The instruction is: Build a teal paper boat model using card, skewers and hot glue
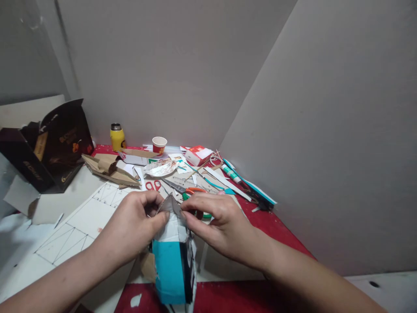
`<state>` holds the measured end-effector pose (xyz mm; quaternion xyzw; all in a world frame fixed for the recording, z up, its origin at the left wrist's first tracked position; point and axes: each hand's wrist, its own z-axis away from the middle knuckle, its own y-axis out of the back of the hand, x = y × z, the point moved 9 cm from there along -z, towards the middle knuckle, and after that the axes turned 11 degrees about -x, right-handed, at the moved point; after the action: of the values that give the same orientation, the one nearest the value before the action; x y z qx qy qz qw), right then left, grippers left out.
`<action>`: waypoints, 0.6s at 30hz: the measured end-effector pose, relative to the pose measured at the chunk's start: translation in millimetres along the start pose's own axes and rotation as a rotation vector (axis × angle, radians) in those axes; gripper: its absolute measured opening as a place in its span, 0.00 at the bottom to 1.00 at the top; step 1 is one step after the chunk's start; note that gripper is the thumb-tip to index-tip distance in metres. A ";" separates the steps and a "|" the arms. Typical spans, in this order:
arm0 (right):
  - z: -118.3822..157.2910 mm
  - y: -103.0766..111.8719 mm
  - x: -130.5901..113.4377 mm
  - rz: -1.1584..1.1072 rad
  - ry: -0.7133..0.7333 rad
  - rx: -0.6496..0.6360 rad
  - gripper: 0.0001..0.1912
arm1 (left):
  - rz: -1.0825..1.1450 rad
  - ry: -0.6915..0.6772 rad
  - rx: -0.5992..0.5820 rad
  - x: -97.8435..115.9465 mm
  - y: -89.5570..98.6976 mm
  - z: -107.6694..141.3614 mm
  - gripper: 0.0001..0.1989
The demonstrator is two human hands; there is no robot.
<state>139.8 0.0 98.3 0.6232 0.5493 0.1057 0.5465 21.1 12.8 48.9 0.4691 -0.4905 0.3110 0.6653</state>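
A folded cardboard piece (169, 271), blue, black and white with a pointed grey top, stands upright near the table's front edge. My left hand (141, 219) pinches the left side of its pointed top between thumb and fingers. On the right side of the same top, the thumb and index finger of my right hand (216, 221) close on the edge. Just behind my hands lie orange-handled scissors (182, 188), a green handle partly hidden by my right hand, and small red-handled scissors (153, 186).
White sheets with drawn truss lines (70, 243) lie at left, below a dark open box (58, 152). Farther back are a yellow bottle (117, 138), a paper cup (159, 146), cardboard scraps (112, 169) and a glue tube (231, 173). Grey walls (163, 65) border the table.
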 end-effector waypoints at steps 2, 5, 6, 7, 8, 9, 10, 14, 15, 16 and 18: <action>0.0 -0.3 -0.4 0.000 0.005 -0.009 0.06 | -0.019 0.000 0.001 1.5 -0.3 -0.5 0.05; 0.0 -0.6 -2.3 0.000 0.014 -0.025 0.06 | -0.043 0.004 -0.013 2.3 -1.8 -0.8 0.05; -0.2 -0.8 -2.7 0.001 0.012 -0.032 0.06 | -0.046 0.001 -0.017 2.5 -2.2 -0.7 0.05; -0.5 -1.1 -3.0 0.002 0.008 -0.040 0.06 | -0.046 -0.001 -0.021 2.4 -2.6 -0.5 0.05; -0.8 -1.4 -3.1 0.003 0.005 -0.047 0.06 | -0.044 -0.004 -0.024 2.2 -2.8 -0.3 0.05; -1.2 -1.7 -2.9 0.004 0.001 -0.051 0.07 | -0.038 -0.007 -0.025 2.0 -2.9 -0.2 0.05; -1.5 -2.0 -2.3 0.003 -0.002 -0.054 0.07 | -0.034 -0.009 -0.025 1.6 -2.9 -0.1 0.05; -2.9 -3.0 4.0 -0.016 -0.028 -0.048 0.06 | 0.010 -0.023 -0.032 0.1 -4.2 -2.8 0.05; -3.4 -3.9 6.8 -0.024 -0.045 -0.052 0.06 | 0.042 -0.027 -0.043 -0.5 -5.4 -4.3 0.05; -3.9 -4.7 9.4 -0.028 -0.061 -0.055 0.06 | 0.080 -0.034 -0.055 -1.0 -6.6 -5.9 0.05; -4.8 -5.9 13.2 -0.020 -0.086 -0.055 0.06 | 0.138 -0.045 -0.068 -1.8 -7.6 -8.7 0.05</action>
<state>137.9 12.1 89.2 0.6065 0.5284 0.0886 0.5875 30.2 18.2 44.1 0.4181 -0.5469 0.3286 0.6466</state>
